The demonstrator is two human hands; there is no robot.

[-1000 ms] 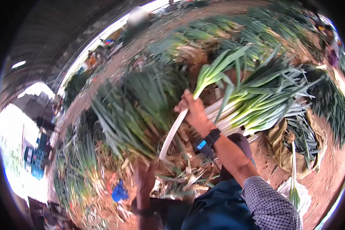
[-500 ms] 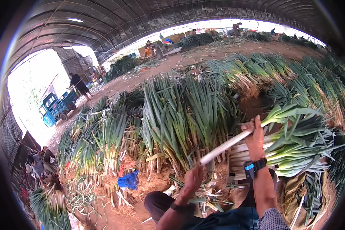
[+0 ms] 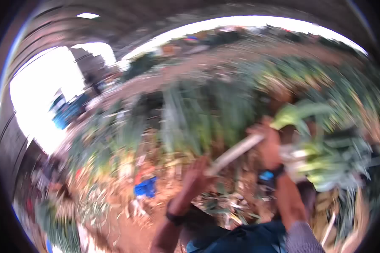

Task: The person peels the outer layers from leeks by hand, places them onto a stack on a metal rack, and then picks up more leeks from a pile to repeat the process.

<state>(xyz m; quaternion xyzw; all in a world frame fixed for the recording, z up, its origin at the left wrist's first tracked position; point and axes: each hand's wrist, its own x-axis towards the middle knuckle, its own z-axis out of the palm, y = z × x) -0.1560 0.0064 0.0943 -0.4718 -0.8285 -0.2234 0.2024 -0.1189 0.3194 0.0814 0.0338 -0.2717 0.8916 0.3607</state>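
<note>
Motion blurs the whole view. My right hand (image 3: 267, 145) is closed around the upper white shaft of a leek (image 3: 236, 155), just under its green leaves. The leek slants down to the left. At its lower end is my left hand (image 3: 196, 175), its fingers smeared but seemingly stretched out, with the thumb apart. Whether it touches the leek cannot be made out. A pile of trimmed leeks (image 3: 325, 164) lies to the right of my right forearm. In front of my hands stands a row of leek bundles (image 3: 194, 114).
A blue cloth or bag (image 3: 145, 187) lies on the ground at left. Leaf scraps (image 3: 230, 208) litter the ground by my knees. More leeks (image 3: 57, 223) lie at lower left. A blue vehicle (image 3: 67, 111) stands near the bright opening.
The view has shifted and blurred. My left hand has moved left and up, and its fingers look straighter than before. My right hand still holds the leek, slightly further left in view.
</note>
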